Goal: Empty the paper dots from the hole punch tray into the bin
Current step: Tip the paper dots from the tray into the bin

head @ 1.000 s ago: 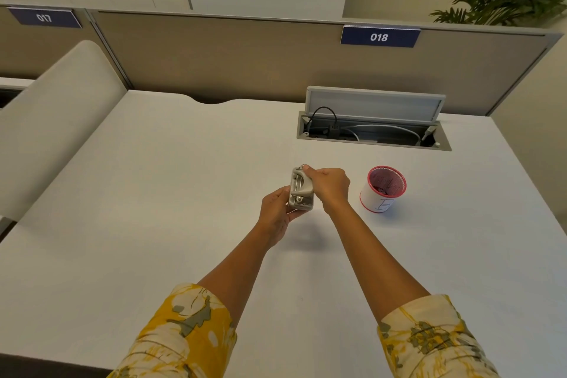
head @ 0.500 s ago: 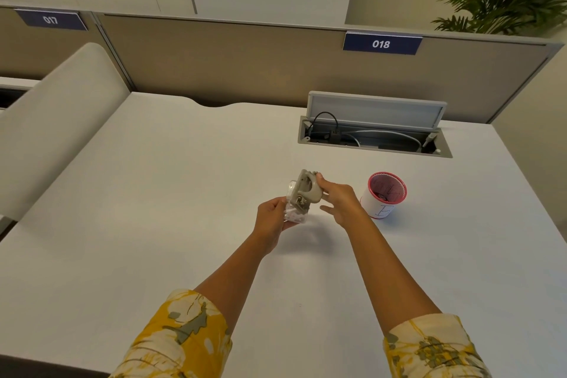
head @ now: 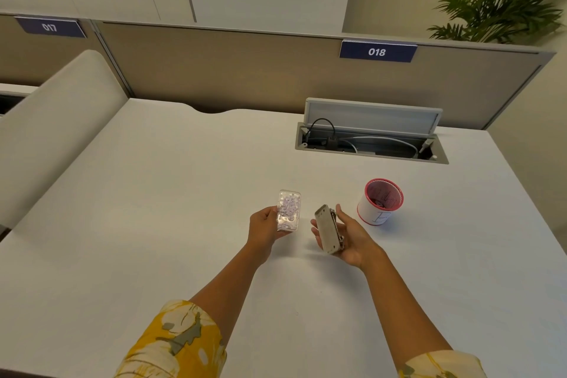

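Nearest, our right hand closed around the hole punch; left of it, our left hand gripping the clear tray of paper dots. Farther right, the bin upright on the desk.

The near end of the clear plastic tray of pale paper dots is covered by the fingers of the left hand. Single dots cannot be counted. The mechanism of the grey metal hole punch is turned toward the right hand and mostly concealed. The contents of the small red-rimmed white bin are too dark to identify. The yellow patterned sleeves are cut off by the lower edge.
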`<state>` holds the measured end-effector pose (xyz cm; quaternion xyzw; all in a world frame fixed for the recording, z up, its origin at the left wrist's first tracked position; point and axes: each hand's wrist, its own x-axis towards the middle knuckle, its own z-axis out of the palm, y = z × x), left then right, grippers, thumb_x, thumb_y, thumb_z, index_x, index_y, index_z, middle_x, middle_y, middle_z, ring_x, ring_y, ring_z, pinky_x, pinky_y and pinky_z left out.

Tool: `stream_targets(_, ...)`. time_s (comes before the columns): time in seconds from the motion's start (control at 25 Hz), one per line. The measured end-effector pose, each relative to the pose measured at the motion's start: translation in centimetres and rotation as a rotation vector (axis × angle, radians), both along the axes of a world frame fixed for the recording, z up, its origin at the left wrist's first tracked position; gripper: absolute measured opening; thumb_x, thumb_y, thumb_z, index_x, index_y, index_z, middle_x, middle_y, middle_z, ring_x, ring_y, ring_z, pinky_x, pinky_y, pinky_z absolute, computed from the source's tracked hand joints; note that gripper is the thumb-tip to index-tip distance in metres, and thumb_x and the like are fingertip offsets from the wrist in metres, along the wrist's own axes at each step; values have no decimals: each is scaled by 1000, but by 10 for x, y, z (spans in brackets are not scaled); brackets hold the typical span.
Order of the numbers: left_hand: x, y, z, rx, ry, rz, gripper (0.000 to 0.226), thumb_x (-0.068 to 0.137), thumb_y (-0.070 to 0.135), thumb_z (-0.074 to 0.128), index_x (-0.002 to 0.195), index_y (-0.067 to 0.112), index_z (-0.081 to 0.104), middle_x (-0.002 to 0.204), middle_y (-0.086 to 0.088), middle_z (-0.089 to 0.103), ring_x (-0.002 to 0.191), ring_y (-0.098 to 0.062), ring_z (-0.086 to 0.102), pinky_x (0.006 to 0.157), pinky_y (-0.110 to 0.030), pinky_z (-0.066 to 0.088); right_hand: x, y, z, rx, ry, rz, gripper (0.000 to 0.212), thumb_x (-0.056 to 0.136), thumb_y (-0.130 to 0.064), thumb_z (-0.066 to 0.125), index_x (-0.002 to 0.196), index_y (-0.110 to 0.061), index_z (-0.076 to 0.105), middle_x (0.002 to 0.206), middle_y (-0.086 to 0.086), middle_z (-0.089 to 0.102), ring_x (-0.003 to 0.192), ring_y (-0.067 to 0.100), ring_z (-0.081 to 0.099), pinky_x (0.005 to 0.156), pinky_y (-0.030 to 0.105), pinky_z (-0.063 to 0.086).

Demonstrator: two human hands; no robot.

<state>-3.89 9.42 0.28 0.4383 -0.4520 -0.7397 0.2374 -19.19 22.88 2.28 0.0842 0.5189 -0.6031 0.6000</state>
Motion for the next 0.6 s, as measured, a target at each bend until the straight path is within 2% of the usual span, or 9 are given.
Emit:
stream_targets(0.04,0,0,0,0,-5,-1,26,104,9,46,102,3,70,98,-15,74,85,-25,73,62,-29,62,3,1,-2,14,-7,-12,59,84,-55,65,114,-4,68,102,15,74,80,26,72,73,36,61)
stream_targets(0.12,0,1,0,7,-12,-4,26,104,8,45,104,1,70,99,-17,73,85,-25,73,63,-29,63,6,0,-6,36,29,-37,53,78,-48,75,113,-9,67,98,15,69,79,23,67,67,34,60)
stream_targets(0.24,1,0,0,2,-26,-9,29,104,7,43,112,-4,69,104,-20,72,88,-28,72,65,-30,63,7,-4,-14,96,158,-42,39,88,-33,67,119,-11,57,102,12,60,85,21,61,65,32,56)
stream_targets(0.32,2,-1,1,-3,-41,-11,30,104,7,43,115,-6,68,108,-21,72,91,-30,71,67,-31,63,8,-8,-16,179,255,0,34,93,-33,57,118,-10,54,106,14,58,83,25,60,63,32,54)
stream_targets(0.52,-1,1,4,-7,-55,-16,30,104,7,42,115,-7,67,109,-22,71,90,-31,71,66,-32,63,10,-8,-25,419,767,269,34,96,-35,43,113,-8,57,115,18,61,105,35,60,86,45,53)
stream_targets(0.6,-4,2,5,-18,-61,-18,31,104,6,41,115,-8,67,109,-22,71,89,-30,71,63,-29,63,10,-7,-27,452,887,296,36,97,-31,44,115,-2,58,116,19,62,103,34,61,83,42,53)
